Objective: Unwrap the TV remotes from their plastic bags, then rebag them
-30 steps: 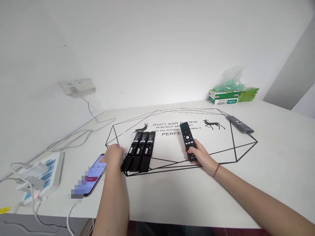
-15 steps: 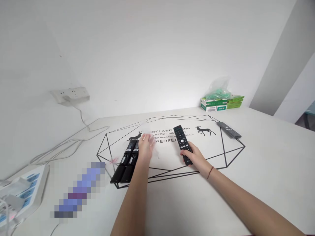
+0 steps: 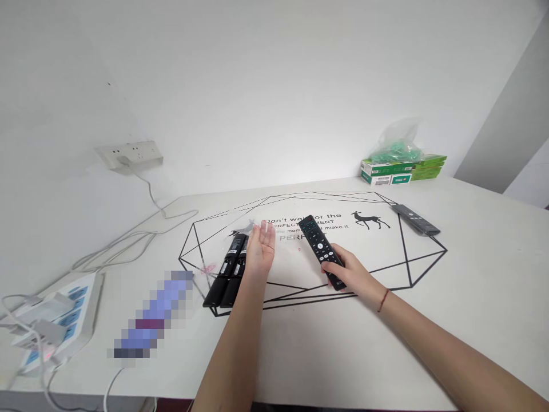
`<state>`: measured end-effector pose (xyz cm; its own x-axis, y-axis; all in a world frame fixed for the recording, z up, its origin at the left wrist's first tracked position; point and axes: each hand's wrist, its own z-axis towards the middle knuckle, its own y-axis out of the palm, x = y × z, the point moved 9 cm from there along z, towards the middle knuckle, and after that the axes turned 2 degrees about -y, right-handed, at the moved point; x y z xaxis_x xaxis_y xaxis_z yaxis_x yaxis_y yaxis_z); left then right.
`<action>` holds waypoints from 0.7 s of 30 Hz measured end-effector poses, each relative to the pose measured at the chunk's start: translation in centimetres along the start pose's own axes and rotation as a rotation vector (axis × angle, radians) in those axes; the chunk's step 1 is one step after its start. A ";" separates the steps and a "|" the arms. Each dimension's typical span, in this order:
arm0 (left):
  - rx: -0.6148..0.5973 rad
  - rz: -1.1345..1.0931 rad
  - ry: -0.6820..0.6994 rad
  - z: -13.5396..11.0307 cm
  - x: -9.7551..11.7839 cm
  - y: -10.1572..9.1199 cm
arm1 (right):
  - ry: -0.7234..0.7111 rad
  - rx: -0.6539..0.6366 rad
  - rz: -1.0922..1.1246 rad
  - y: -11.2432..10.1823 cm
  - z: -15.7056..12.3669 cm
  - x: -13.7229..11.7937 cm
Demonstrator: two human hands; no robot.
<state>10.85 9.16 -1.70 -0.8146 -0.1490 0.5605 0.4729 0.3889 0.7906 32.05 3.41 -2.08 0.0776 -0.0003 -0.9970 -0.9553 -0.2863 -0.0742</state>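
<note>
My right hand grips the near end of a black remote control with white buttons, its far end tilted up and to the left over the white table. My left hand is raised with the palm facing right and the fingers stretched out, holding nothing. It hovers beside a row of black remotes lying side by side on the table, partly covering the rightmost one.
Another dark remote lies at the far right of the line drawing. Green boxes with a plastic bag stand at the back. A blurred phone, a power strip and white cables occupy the left.
My left hand left the phone, crossed rightward over the row of remotes and opened flat. My right hand swung its remote's far end towards the left.
</note>
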 end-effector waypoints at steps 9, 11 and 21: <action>0.024 -0.152 0.079 0.3 1.8 -0.8 | 0.006 -0.123 0.007 1.5 -0.4 0.6; 0.037 -0.163 0.079 0.4 2.0 -0.9 | -0.002 -0.161 0.016 2.0 -0.4 0.5; 0.040 -0.124 0.076 0.4 1.8 -1.1 | -0.049 -0.209 0.043 2.8 -1.0 -0.2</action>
<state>8.68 8.82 -1.65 -0.8375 -0.2662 0.4772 0.3550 0.3988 0.8455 29.63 1.67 -2.03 0.0189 0.0284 -0.9994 -0.8772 -0.4792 -0.0302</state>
